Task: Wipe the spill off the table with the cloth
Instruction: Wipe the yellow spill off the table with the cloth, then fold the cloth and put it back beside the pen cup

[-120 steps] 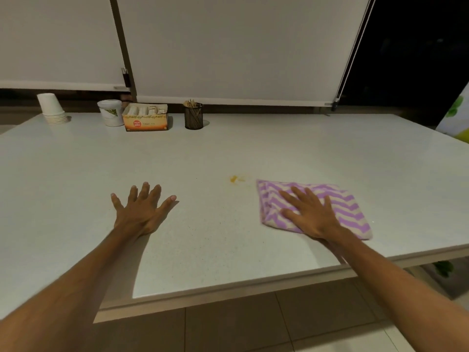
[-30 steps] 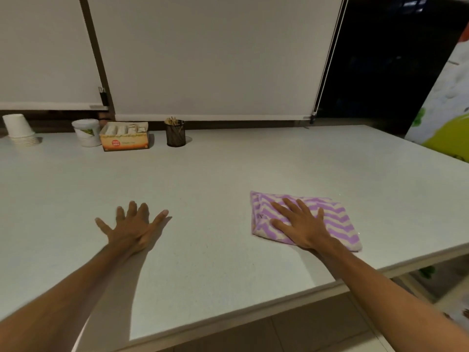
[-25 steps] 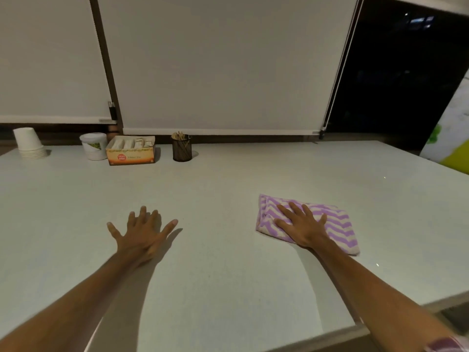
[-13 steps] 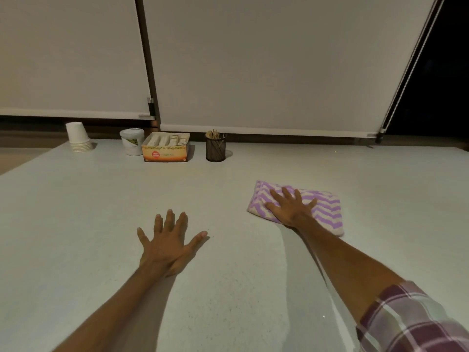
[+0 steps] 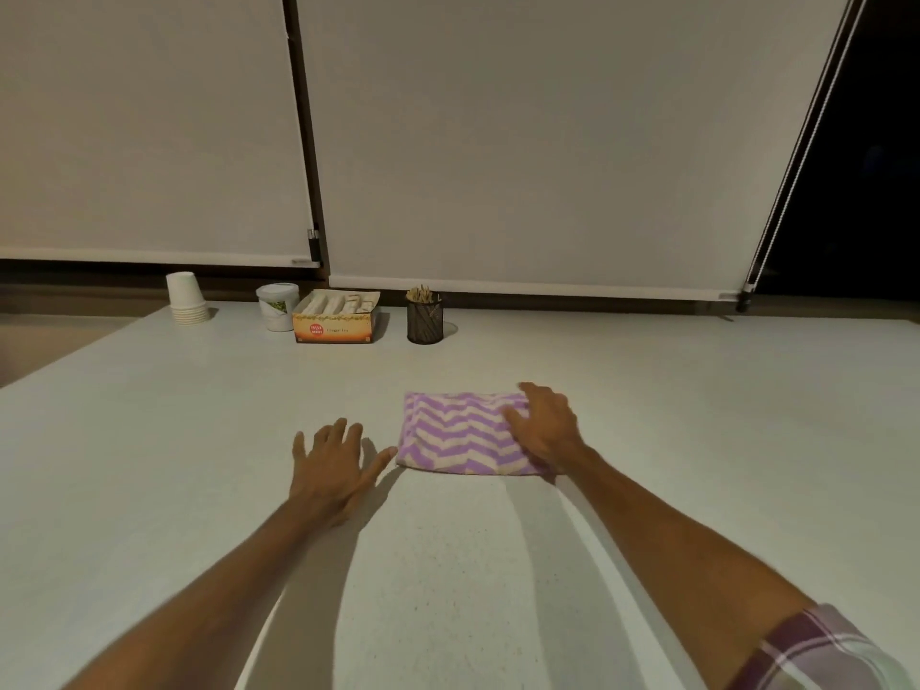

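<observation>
A folded cloth (image 5: pixel 455 435) with purple and white zigzag stripes lies flat on the white table (image 5: pixel 149 490), near its middle. My right hand (image 5: pixel 545 425) presses on the cloth's right end, fingers bent over its far edge. My left hand (image 5: pixel 331 465) rests flat on the bare table just left of the cloth, fingers spread and holding nothing; its thumb tip nearly touches the cloth's near left corner. I see no spill on the table around the cloth.
Along the far edge stand a stack of white paper cups (image 5: pixel 186 298), a white tub (image 5: pixel 278 306), an orange box of sachets (image 5: pixel 336 317) and a black mesh holder with sticks (image 5: pixel 424 318). Lowered window blinds hang behind.
My right hand has slid the cloth left, up to my left hand, and now sits on its right end with bent fingers. The orange spot seen earliest is gone. My head has tilted up.
</observation>
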### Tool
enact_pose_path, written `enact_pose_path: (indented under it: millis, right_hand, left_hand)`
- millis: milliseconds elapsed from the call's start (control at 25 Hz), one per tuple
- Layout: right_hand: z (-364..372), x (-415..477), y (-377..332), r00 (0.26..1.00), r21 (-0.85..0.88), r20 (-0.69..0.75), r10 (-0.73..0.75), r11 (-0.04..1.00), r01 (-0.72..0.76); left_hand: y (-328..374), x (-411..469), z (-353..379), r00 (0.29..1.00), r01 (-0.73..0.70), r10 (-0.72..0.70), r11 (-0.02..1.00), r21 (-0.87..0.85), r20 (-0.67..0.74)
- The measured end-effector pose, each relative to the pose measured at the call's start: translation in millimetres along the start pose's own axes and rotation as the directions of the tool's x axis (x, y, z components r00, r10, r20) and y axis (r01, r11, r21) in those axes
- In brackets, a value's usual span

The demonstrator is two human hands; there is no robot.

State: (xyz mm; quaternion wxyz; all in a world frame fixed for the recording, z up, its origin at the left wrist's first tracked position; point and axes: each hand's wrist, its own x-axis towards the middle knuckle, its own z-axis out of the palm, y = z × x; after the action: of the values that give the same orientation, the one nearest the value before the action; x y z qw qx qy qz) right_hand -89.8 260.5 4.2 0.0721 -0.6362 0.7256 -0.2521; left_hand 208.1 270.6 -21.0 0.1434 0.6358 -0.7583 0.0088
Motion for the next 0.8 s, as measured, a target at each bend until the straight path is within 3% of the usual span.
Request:
enact_pose_path:
  millis: [80,160,400,560,680,760,800]
  right_hand:
    - [-12.0,2.9,16.8,0.987,0.000,0.002,0.162,0.987,-0.162]
    - [-15.7,5.6,22.7,0.968,-0.002,0.042,0.247,0.969,-0.247]
    - [-1.2,13.3,9.7,0.957,0.030,0.145,0.253,0.965,-0.260]
    - [5.2,16.0,-2.9,0.897,-0.118,0.069,0.436,0.897,-0.427]
    - [1.1,19.3,-11.5,0.852,-0.075,0.029,0.523,0.851,-0.520]
    - [-4.6,22.0,-14.2,0.825,-0.033,0.035,0.563,0.826,-0.562]
    - [-6.7,24.5,-12.9,0.818,-0.034,0.054,0.573,0.819,-0.572]
  left_hand:
    - [14.2,16.4,-6.7,0.999,0.014,-0.012,0.998,-0.062,0.038]
    - [27.6,32.5,-11.3,0.986,-0.005,0.020,0.996,-0.093,0.165]
    - [46.7,60.9,0.2,0.910,-0.033,0.075,0.994,-0.108,0.407]
    - [65.6,71.9,11.8,0.912,0.007,0.052,0.990,-0.140,0.407]
    - [76.5,79.2,4.0,0.941,-0.011,0.050,0.993,-0.116,0.334]
    - [81.5,84.0,-1.5,0.941,0.169,-0.038,0.914,-0.368,0.336]
    - [83.2,88.4,-4.7,0.920,0.320,-0.126,0.789,-0.525,0.372]
